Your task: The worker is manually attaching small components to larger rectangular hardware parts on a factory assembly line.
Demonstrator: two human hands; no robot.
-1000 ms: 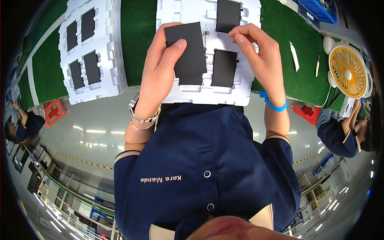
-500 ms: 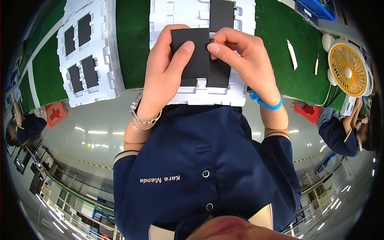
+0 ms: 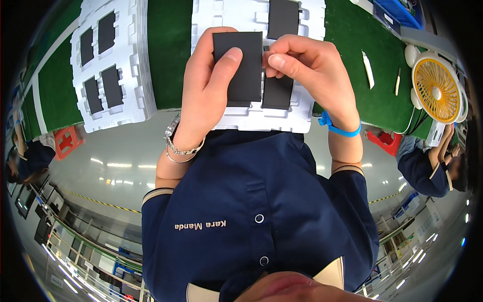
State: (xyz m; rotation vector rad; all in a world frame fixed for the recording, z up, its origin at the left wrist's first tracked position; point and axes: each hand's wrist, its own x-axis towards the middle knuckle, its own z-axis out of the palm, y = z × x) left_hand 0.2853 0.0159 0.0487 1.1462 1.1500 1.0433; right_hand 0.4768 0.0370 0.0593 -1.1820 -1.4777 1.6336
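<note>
Slab, flat, black and rectangular, is being held over the left part of the front white tray, toward its near edge, in the left hand, whose thumb is pressing on the top face while the other fingers are curling underneath. The right hand is bending in from the other side, thumb and forefinger almost meeting beside a small dark tab at the slab's right edge; whether they are pinching it, I cannot tell. A dark strip is showing just past the slab's near end. In the tray's near right corner another black piece is lying partly under the right hand, and a further one is resting farther back along the right side. Toward the left end of the green surface, a stack of white trays is carrying four black pieces. Toward the right end, a white tool and a thinner one are lying near an orange-and-white fan.
</note>
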